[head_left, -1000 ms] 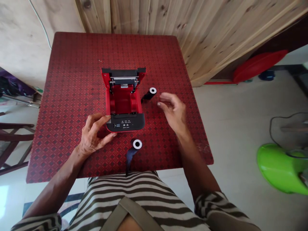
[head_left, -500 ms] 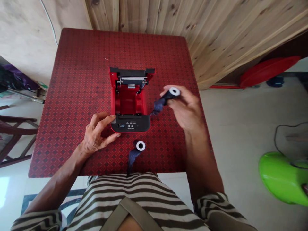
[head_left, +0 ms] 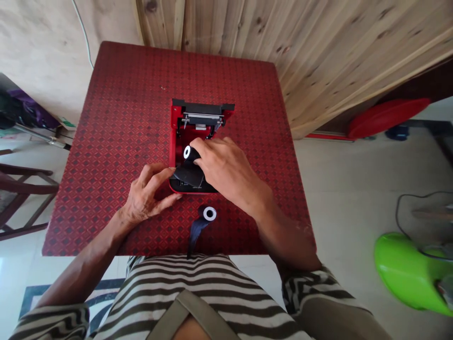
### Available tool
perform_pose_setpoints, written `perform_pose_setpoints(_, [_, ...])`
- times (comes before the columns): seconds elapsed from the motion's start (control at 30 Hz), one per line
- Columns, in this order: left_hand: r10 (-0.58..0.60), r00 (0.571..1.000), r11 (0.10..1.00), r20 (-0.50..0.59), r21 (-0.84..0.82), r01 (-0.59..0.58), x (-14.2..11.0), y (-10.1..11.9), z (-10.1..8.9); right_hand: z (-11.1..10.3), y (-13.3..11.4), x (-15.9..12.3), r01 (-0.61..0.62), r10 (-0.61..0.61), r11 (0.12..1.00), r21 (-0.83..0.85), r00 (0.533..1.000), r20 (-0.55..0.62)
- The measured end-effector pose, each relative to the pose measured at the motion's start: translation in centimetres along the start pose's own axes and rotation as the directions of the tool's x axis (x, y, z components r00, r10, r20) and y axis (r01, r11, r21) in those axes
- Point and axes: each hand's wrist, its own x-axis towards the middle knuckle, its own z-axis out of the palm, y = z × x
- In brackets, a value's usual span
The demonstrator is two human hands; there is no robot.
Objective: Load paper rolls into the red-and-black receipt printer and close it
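A small red and black printer (head_left: 172, 146) sits on the table with its lid (head_left: 203, 109) raised. My left hand (head_left: 146, 193) grips its front left corner, fingers on top and thumb at the front edge. Pinched in my right hand (head_left: 226, 170) is a black roll (head_left: 187, 152) with a white core, held over the printer's open bay. The roll's loose dark strip (head_left: 189, 174) droops across the front panel and covers most of it. A second roll (head_left: 209, 214) of the same sort lies in front of the printer, its strip trailing to the table's near edge.
The table (head_left: 123, 104) has a red patterned cover and stands against a wooden plank wall (head_left: 240, 28). At the left is a dark wooden chair (head_left: 24, 193). A bright green plastic object (head_left: 399, 274) and a cable are on the floor side at right.
My right hand has carried the black roll leftward from beside the printer to over its open bay. My left hand stays at the printer's corner. The view has shifted slightly.
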Motion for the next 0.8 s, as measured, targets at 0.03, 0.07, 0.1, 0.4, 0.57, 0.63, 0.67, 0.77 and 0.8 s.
perform_pose_setpoints(0.03, [0.0, 1.0, 1.0, -0.001, -0.003, 0.0, 0.0, 0.0, 0.0, 0.1, -0.1, 0.4, -0.005, 0.005, 1.0, -0.018, 1.0, 0.024])
perform_pose_setpoints(0.07, [0.0, 1.0, 1.0, -0.003, -0.005, 0.0, 0.0, 0.0, 0.0, 0.1, -0.1, 0.8, -0.007, 0.008, 1.0, -0.022, 0.999, 0.046])
perform_pose_setpoints(0.1, [0.001, 1.0, 1.0, -0.002, -0.007, -0.001, 0.0, 0.0, 0.0, 0.2, 0.0, 1.1, -0.01, 0.011, 1.0, -0.02, 0.998, 0.069])
perform_pose_setpoints(0.4, [0.017, 1.0, 0.999, 0.011, -0.039, -0.016, 0.1, 0.1, -0.2, 0.5, 0.7, 3.5, -0.034, 0.038, 0.999, -0.02, 0.971, 0.236])
perform_pose_setpoints(0.57, [0.001, 1.0, 0.999, 0.006, -0.046, 0.0, 0.1, 0.1, -0.1, 1.0, 0.6, 4.0, -0.065, 0.056, 0.997, 0.029, 0.969, 0.239])
perform_pose_setpoints(0.63, [0.001, 1.0, 0.999, 0.009, -0.038, -0.001, 0.1, 0.0, -0.1, 1.1, 0.9, 3.8, -0.052, 0.036, 0.997, 0.065, 0.974, 0.226])
perform_pose_setpoints(0.67, [0.0, 1.0, 0.999, 0.011, -0.036, 0.001, 0.0, 0.0, 0.0, 1.1, 1.1, 3.5, -0.04, 0.02, 0.995, 0.091, 0.977, 0.212])
perform_pose_setpoints(0.77, [-0.014, 1.0, 0.999, 0.008, -0.045, 0.014, 0.0, 0.0, 0.0, 0.5, 1.8, 2.1, 0.026, -0.055, 0.974, 0.225, 0.991, 0.121])
perform_pose_setpoints(0.8, [-0.018, 1.0, 0.999, 0.006, -0.05, 0.018, 0.0, 0.0, 0.0, 0.2, 2.0, 1.4, 0.055, -0.081, 0.957, 0.285, 0.994, 0.08])
